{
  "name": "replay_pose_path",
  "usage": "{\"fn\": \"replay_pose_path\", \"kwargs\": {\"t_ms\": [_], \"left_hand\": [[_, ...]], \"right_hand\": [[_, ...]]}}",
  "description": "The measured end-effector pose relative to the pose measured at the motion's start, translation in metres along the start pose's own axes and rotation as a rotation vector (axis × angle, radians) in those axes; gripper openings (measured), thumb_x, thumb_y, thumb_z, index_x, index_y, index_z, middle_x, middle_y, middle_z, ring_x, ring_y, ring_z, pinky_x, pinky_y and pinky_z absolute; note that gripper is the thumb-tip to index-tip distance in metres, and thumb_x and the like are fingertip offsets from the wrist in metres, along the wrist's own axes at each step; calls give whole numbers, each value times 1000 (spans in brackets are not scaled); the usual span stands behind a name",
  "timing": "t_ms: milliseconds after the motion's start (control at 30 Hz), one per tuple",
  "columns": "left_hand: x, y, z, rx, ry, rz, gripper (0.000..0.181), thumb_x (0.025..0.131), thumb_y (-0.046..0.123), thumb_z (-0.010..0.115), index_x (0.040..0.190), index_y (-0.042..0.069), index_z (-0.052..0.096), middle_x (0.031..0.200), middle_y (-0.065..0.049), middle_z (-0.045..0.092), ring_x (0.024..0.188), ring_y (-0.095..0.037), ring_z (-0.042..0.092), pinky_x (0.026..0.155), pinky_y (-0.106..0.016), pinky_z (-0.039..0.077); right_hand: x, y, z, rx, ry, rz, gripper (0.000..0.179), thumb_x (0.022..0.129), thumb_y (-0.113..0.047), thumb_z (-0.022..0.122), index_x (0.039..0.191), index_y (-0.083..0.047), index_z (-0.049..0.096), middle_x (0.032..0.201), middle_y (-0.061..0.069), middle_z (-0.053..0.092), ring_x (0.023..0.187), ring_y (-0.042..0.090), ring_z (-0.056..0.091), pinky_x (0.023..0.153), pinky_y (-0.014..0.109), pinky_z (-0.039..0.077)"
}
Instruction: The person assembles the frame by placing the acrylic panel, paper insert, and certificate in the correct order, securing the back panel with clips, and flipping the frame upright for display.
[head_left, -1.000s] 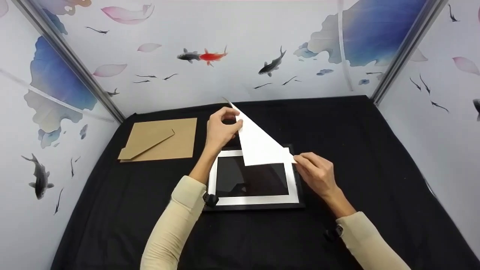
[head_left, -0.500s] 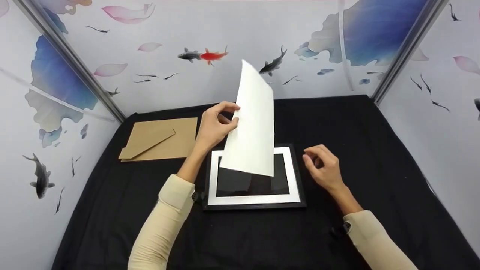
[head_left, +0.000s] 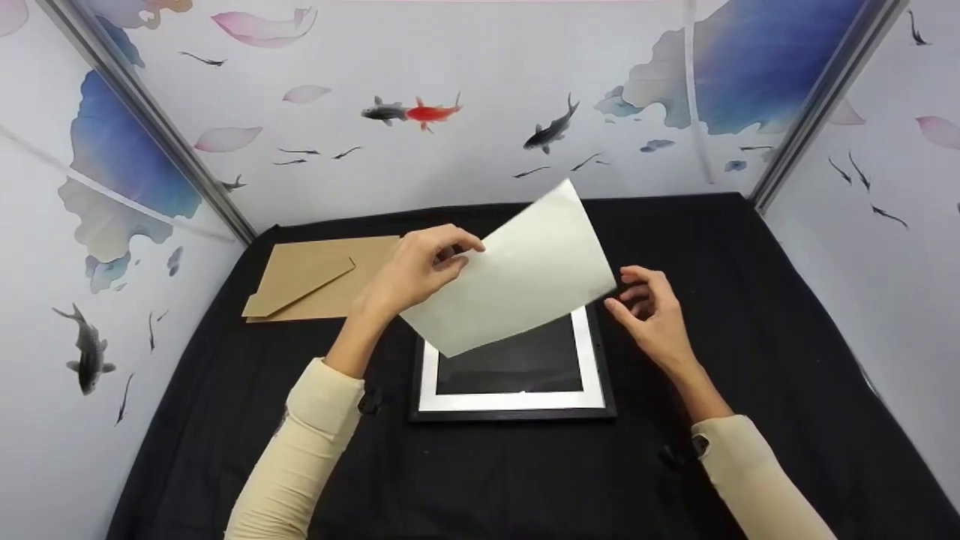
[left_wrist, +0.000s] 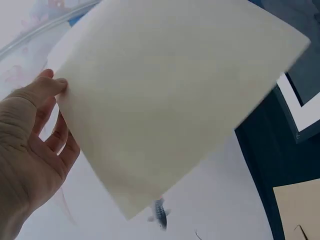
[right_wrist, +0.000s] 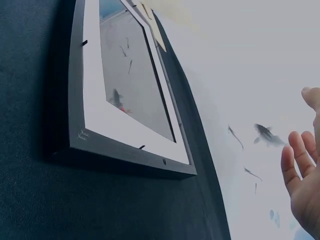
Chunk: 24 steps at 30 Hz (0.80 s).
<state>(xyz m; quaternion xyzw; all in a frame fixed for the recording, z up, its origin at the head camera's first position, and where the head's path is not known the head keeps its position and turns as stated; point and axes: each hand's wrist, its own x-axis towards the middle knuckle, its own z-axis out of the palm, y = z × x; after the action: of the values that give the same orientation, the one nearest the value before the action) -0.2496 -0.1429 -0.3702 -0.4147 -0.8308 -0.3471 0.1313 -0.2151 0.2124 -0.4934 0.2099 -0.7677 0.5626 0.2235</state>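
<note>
A white sheet of paper [head_left: 525, 277] is held up over the picture frame by my left hand [head_left: 409, 270], which pinches one edge between thumb and fingers. In the left wrist view the thumb lies over the edge of the slightly bowed sheet. My right hand [head_left: 660, 322] hovers near the sheet's right corner, fingers loosely bent and spread. The right wrist view shows that hand holding nothing. Below lies the black picture frame [head_left: 514, 415] with a white mat [head_left: 495, 403] around a dark glossy centre. The sheet hides its upper left part. Small dark tabs [right_wrist: 142, 147] stand along its inner edge.
Brown cardboard [head_left: 319, 259] with a diagonal flap lies at the back left, partly behind my left hand. Black cloth [head_left: 510, 480] covers the table. Walls [head_left: 480, 45] printed with fish and petals enclose the back and sides.
The right hand let go of the sheet's corner and moved slightly right. In my left hand the sheet swung upright, then tilted down to the right. The left hand shifted left.
</note>
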Motion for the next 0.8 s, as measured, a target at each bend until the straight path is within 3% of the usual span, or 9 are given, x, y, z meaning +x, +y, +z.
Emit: {"fn": "replay_pose_path", "kwargs": {"t_ms": [200, 367, 600, 700, 800], "left_hand": [[-2, 7, 4, 70, -64, 14, 27, 87, 0, 63, 107, 16, 67, 101, 8, 63, 84, -8, 56, 73, -26, 46], [-2, 10, 3, 89, -89, 32, 27, 86, -1, 64, 107, 16, 67, 100, 8, 63, 86, -8, 56, 74, -26, 46], [3, 16, 3, 96, -110, 39, 28, 85, -1, 62, 106, 18, 67, 99, 8, 63, 87, -6, 56, 74, -24, 46], [5, 18, 3, 91, -118, 41, 29, 85, -1, 61, 106, 17, 67, 98, 7, 63, 87, -6, 56, 74, -24, 46], [5, 19, 5, 85, -118, 33, 29, 85, -1, 61, 106, 17, 68, 99, 7, 63, 87, -6, 56, 74, -24, 46]], "right_hand": [[-6, -2, 4, -20, -75, 20, 65, 74, 0, 77, 131, 3, 45, 119, 24, 48, 93, 39, 51, 65, 47, 40], [-6, -1, 6, -16, -130, 23, 65, 73, -1, 78, 129, 3, 47, 119, 19, 52, 97, 38, 50, 70, 51, 39], [-2, -4, 10, 10, -185, 30, 51, 76, -4, 77, 122, -3, 56, 107, 8, 60, 93, 27, 54, 73, 52, 39], [-2, -6, 11, 53, -203, 43, 35, 79, -3, 74, 112, -2, 62, 98, 8, 64, 84, 25, 58, 72, 44, 45], [-3, -8, 10, 104, -193, 47, 17, 82, 2, 69, 98, 2, 66, 87, 12, 66, 72, 29, 61, 61, 33, 49]]}}
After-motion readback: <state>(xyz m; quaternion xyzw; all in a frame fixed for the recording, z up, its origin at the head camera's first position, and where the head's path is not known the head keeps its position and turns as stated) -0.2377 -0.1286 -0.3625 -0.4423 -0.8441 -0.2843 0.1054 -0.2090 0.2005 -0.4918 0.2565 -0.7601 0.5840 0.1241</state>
